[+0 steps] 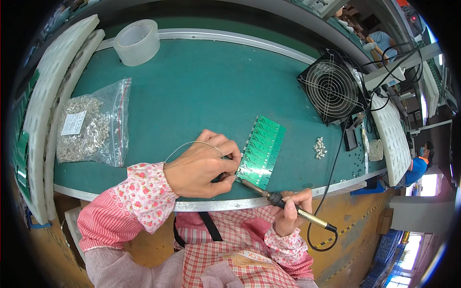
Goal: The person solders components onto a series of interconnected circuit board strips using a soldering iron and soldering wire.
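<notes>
A green circuit board panel (261, 152) with a row of small metal parts along its left edge lies near the front of the bench. My right hand (292, 211) grips a soldering iron (314, 219), its tip at the panel's near left corner. At the panel's left side, my left hand (204, 165) is closed in a pinch. A thin solder wire (194, 142) loops over the back of that hand and into its fingers; the wire's end is hidden. Whether the tip touches a joint is too small to tell.
A clear bag of small metal parts (89, 127) lies left, below a tape roll (137, 42). Foam trays (55, 96) stand at the left edge. Right are a pile of small parts (320, 148), a black fan (331, 86) and the iron's cord (335, 176).
</notes>
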### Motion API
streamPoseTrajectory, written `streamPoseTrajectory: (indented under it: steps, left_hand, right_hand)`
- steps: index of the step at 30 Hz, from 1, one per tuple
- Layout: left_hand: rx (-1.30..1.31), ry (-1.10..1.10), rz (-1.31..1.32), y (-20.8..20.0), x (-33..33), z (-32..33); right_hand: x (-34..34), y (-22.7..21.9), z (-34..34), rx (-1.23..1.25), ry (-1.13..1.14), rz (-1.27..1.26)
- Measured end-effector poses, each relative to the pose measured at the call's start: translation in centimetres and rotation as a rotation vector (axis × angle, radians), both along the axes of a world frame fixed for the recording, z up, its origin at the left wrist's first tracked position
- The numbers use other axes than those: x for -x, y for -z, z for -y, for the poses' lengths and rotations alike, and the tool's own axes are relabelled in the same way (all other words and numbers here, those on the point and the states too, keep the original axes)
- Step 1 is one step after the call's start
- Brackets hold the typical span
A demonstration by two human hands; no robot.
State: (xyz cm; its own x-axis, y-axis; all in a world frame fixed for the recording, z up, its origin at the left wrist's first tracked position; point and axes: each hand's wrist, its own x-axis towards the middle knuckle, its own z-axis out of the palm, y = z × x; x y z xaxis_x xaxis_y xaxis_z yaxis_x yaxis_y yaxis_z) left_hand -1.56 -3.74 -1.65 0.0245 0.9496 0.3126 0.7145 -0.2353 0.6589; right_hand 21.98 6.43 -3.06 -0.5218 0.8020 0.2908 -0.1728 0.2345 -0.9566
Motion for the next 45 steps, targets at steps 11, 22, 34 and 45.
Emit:
streamPoseTrajectory:
  steps: [11,22,34,45]
  left_hand:
    - [-0.022,0.006,-0.017,-0.1,0.0,0.0]
    - [-0.017,-0.023,0.015,0.0,0.0,-0.1]
    - [-0.036,-0.024,-0.059,0.1,-0.3,-0.2]
    - [-0.048,-0.024,-0.092,0.2,-0.5,-0.2]
  right_hand:
    - [-0.5,0.8,-0.3,-0.122,-0.057,-0.010]
    - [-0.4,0.7,-0.2,0.039,0.022,-0.081]
    - [0.1,-0.1,-0.2,-0.021,-0.032,-0.034]
    - [-0.2,-0.1,-0.1,-0.050,-0.048,0.037]
